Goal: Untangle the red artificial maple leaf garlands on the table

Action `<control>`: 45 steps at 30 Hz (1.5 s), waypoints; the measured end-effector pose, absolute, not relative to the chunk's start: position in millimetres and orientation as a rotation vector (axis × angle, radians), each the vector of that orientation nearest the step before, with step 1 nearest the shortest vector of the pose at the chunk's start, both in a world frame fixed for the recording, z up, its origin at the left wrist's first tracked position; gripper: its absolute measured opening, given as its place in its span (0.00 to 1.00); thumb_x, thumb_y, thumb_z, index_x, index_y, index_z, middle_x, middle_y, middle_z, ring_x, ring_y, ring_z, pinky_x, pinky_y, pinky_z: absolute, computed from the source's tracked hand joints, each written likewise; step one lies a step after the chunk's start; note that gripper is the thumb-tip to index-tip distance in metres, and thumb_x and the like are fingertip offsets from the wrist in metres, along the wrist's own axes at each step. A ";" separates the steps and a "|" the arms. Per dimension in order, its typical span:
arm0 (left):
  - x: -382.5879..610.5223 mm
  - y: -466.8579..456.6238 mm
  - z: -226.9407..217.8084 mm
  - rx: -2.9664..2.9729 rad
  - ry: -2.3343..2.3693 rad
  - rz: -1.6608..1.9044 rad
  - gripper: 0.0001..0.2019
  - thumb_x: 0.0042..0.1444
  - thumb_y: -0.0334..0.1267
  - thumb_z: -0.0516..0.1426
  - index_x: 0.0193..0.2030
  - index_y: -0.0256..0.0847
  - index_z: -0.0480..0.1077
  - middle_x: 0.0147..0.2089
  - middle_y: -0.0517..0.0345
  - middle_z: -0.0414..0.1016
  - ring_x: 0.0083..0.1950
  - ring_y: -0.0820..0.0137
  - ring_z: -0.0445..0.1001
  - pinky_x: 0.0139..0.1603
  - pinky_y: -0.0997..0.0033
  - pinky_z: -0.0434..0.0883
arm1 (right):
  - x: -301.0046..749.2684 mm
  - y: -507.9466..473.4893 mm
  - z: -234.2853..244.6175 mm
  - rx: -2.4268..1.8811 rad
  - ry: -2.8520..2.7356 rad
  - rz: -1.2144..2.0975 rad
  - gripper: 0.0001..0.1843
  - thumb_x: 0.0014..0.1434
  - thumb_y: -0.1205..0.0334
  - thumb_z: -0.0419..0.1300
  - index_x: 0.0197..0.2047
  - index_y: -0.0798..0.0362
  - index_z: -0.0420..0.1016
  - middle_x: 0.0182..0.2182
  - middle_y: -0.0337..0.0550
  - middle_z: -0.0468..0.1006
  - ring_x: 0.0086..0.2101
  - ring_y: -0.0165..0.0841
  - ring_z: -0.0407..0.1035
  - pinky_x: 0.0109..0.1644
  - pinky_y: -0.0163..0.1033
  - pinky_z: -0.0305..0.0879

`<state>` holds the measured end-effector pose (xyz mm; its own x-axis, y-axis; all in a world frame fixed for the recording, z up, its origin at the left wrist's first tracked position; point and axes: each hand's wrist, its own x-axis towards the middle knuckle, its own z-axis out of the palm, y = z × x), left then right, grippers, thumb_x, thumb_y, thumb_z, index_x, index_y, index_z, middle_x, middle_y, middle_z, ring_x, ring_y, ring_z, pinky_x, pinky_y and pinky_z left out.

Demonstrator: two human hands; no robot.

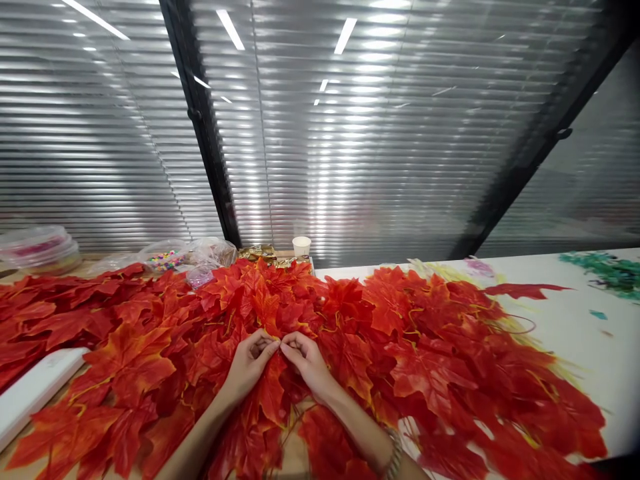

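Red artificial maple leaves (430, 367) with yellowish edges and thin yellow stems lie heaped across the table. At the middle of the heap, my left hand (255, 360) and my right hand (304, 360) meet almost fingertip to fingertip. Both are closed in a pinch, thumbs against the forefingers, on a maple leaf (271, 390) that hangs down between them. The exact spot they grip, at its stem end, is mostly covered by the fingers. A braided band circles my right wrist.
Clear round tubs (40, 248) and a plastic bag of coloured beads (167, 259) stand back left. A paper cup (301, 246) is at the rear. A white slab (37, 393) lies left; green pieces (613, 272) lie far right on the white tabletop (595, 340). Blinds (350, 147) stand behind.
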<state>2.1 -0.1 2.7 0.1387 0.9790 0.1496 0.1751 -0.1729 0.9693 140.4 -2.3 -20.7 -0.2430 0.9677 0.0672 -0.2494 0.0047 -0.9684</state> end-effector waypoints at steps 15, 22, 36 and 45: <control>2.1 -3.8 2.3 1.626 1.155 1.121 0.08 0.51 0.41 0.57 0.28 0.38 0.69 0.26 0.59 0.74 0.29 0.71 0.72 0.31 0.76 0.68 | 145.7 -0.5 -22.9 -0.922 -1.292 1.133 0.11 0.53 0.56 0.57 0.28 0.56 0.69 0.19 0.35 0.64 0.20 0.25 0.56 0.24 0.32 0.52; 1.7 -0.7 -0.4 1.586 1.157 1.186 0.09 0.51 0.41 0.57 0.27 0.38 0.69 0.26 0.59 0.73 0.29 0.71 0.71 0.32 0.75 0.68 | 146.6 -0.2 -23.6 -0.910 -1.355 1.131 0.11 0.53 0.58 0.57 0.28 0.56 0.74 0.25 0.42 0.74 0.26 0.30 0.66 0.30 0.33 0.61; 2.7 -0.5 -2.8 1.672 1.145 1.177 0.07 0.52 0.39 0.56 0.29 0.38 0.71 0.29 0.56 0.74 0.32 0.69 0.72 0.35 0.73 0.69 | 153.0 0.4 -20.4 -0.960 -1.699 0.800 0.12 0.57 0.61 0.54 0.30 0.53 0.78 0.20 0.40 0.66 0.20 0.28 0.56 0.23 0.33 0.52; -0.2 2.5 -4.7 1.670 1.182 1.120 0.08 0.53 0.40 0.55 0.30 0.39 0.70 0.29 0.56 0.74 0.32 0.68 0.73 0.35 0.73 0.69 | 150.9 -4.3 -21.5 -0.972 -1.698 0.789 0.13 0.58 0.62 0.52 0.34 0.53 0.78 0.23 0.42 0.70 0.23 0.30 0.61 0.27 0.34 0.56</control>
